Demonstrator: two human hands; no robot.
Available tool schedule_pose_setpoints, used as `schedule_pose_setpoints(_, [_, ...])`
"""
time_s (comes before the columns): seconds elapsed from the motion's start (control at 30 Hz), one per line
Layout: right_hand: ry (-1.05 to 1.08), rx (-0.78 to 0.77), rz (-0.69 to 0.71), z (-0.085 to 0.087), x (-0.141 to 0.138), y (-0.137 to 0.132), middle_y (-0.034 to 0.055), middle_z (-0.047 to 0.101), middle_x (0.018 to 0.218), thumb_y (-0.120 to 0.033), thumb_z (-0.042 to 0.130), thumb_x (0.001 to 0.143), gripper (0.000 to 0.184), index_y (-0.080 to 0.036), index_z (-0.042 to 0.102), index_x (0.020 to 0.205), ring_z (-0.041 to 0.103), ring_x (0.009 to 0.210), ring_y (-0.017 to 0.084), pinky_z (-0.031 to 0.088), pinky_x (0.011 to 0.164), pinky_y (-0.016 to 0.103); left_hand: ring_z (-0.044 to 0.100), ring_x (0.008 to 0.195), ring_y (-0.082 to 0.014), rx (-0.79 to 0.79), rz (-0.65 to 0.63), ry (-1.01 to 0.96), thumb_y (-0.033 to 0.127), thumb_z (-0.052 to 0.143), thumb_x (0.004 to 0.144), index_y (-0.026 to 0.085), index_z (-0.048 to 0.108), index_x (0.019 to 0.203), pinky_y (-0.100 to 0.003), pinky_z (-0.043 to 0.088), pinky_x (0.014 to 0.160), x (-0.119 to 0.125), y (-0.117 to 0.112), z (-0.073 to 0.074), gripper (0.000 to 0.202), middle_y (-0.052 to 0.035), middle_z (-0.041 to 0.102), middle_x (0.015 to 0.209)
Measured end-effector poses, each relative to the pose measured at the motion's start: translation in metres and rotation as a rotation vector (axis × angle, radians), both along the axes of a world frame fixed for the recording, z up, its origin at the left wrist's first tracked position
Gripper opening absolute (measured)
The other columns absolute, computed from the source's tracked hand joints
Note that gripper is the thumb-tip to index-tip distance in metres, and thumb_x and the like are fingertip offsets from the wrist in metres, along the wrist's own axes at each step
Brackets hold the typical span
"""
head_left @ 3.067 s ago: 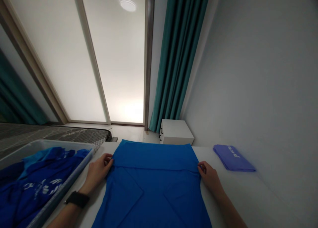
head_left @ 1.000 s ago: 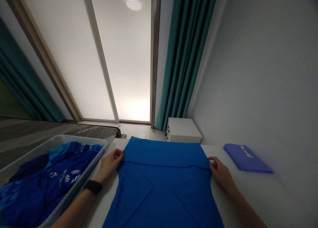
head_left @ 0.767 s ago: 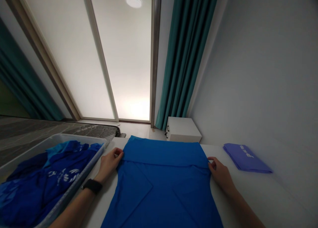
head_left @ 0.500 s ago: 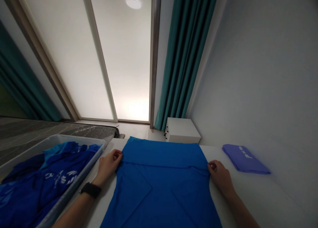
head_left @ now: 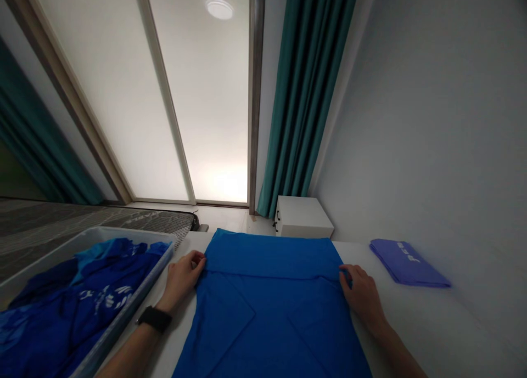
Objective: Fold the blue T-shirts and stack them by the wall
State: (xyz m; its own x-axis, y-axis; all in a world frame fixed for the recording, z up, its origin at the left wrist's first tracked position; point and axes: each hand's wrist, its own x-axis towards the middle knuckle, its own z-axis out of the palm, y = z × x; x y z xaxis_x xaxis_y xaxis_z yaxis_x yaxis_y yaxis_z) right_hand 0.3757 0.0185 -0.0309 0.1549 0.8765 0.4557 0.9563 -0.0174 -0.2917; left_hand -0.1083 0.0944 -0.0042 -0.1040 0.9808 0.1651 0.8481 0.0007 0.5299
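Note:
A blue T-shirt [head_left: 272,317] lies spread on the white table, its far end folded over in a straight band and slanting creases running down both sides. My left hand [head_left: 183,276] is closed at the left edge of the shirt, thumb and fingertips pinched by the end of the fold line. At the opposite edge, my right hand [head_left: 363,295] has its thumb and forefinger curled together on the cloth, level with the same fold. A dark watch [head_left: 154,318] is on my left wrist. The near end of the shirt runs out of view.
On the left stands a clear plastic bin [head_left: 93,361] heaped with blue clothes [head_left: 78,306]. A folded purple garment [head_left: 407,263] with white print lies on the white table [head_left: 428,328] near the wall. Beyond are a small white cabinet [head_left: 303,216] and a teal curtain [head_left: 310,92].
My right hand has shifted slightly left, its fingertips now further onto the shirt's edge. My left hand stays at its edge. The view has moved very slightly.

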Motion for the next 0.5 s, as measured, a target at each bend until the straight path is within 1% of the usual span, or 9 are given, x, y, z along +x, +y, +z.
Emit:
schedule_pose_setpoints(0.1, [0.018, -0.058, 0.211, 0.016, -0.047, 0.002, 0.0059, 0.066, 0.09, -0.031, 0.04, 0.091, 0.024, -0.024, 0.063, 0.094, 0.06, 0.085, 0.023, 0.04, 0.078, 0.036, 0.068, 0.075, -0.0213, 0.015, -0.003, -0.047, 0.042, 0.046, 0.086, 0.023, 0.066, 0.089, -0.028, 0.043, 0.066, 0.0, -0.003, 0.001, 0.028, -0.0017, 0.073, 0.08])
schedule_pose_setpoints(0.17, [0.037, -0.122, 0.363, 0.027, -0.086, 0.006, 0.0051, 0.066, 0.091, -0.027, 0.04, 0.093, 0.023, -0.024, 0.063, 0.095, 0.059, 0.085, 0.022, 0.04, 0.078, 0.036, 0.067, 0.073, -0.0208, 0.035, -0.022, -0.103, 0.043, 0.044, 0.087, 0.022, 0.066, 0.087, -0.027, 0.043, 0.065, -0.001, -0.006, 0.001, 0.031, -0.0024, 0.073, 0.079])
schedule_pose_setpoints(0.2, [0.042, -0.146, 0.441, 0.032, -0.106, 0.009, 0.0049, 0.066, 0.092, -0.025, 0.04, 0.093, 0.022, -0.024, 0.062, 0.095, 0.059, 0.088, 0.023, 0.039, 0.08, 0.037, 0.067, 0.072, -0.0206, 0.042, -0.034, -0.127, 0.042, 0.043, 0.087, 0.021, 0.065, 0.087, -0.027, 0.043, 0.064, -0.002, -0.007, 0.001, 0.03, -0.0026, 0.073, 0.079])
schedule_pose_setpoints(0.27, [0.061, -0.193, 0.562, 0.041, -0.145, 0.019, 0.0043, 0.066, 0.094, -0.021, 0.04, 0.094, 0.022, -0.024, 0.062, 0.097, 0.058, 0.091, 0.022, 0.039, 0.082, 0.037, 0.066, 0.071, -0.0202, 0.042, -0.057, -0.152, 0.04, 0.045, 0.086, 0.021, 0.065, 0.086, -0.028, 0.043, 0.064, -0.003, -0.01, 0.0, 0.028, -0.0031, 0.073, 0.08])
schedule_pose_setpoints(0.37, [0.068, -0.238, 0.668, 0.047, -0.195, 0.046, 0.0039, 0.066, 0.096, -0.017, 0.042, 0.093, 0.022, -0.024, 0.062, 0.097, 0.058, 0.093, 0.022, 0.039, 0.081, 0.036, 0.066, 0.07, -0.0199, 0.037, -0.071, -0.159, 0.037, 0.046, 0.086, 0.02, 0.065, 0.087, -0.028, 0.043, 0.064, -0.004, -0.011, -0.001, 0.026, -0.0037, 0.073, 0.082])
schedule_pose_setpoints(0.5, [0.081, -0.25, 0.717, 0.045, -0.246, 0.097, 0.004, 0.064, 0.1, -0.012, 0.042, 0.093, 0.025, -0.023, 0.063, 0.101, 0.057, 0.098, 0.02, 0.038, 0.084, 0.033, 0.066, 0.074, -0.0207, 0.032, -0.042, -0.166, 0.034, 0.051, 0.085, 0.02, 0.067, 0.088, -0.029, 0.043, 0.066, -0.002, -0.012, -0.001, 0.021, -0.005, 0.073, 0.083])
